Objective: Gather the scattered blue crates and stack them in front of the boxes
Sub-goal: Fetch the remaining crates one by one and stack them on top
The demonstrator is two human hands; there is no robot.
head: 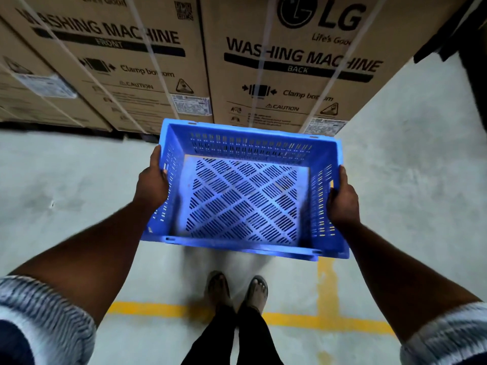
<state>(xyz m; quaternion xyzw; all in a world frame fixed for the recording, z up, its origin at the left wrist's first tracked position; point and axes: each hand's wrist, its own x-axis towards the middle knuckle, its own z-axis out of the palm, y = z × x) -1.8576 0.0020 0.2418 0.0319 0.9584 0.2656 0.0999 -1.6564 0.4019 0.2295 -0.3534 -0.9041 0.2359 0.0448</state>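
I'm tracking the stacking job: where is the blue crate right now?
In the head view, the blue crate is centre frame, held by the left hand and right hand on its side walls, just in front of the washing machine boxes.

Left box (113, 75): read "WASHING MACHINE", "FRONT", "CAUTION".
Right box (297, 83): read "LG", "Life's Good", "WASHING MACHINE", "BACK".

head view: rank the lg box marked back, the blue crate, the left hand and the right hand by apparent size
1. LG box marked BACK, though the frame's top edge crops it.
2. blue crate, nearer the camera, which flatters it.
3. left hand and right hand: alike, not ranked; each grips one crate end.
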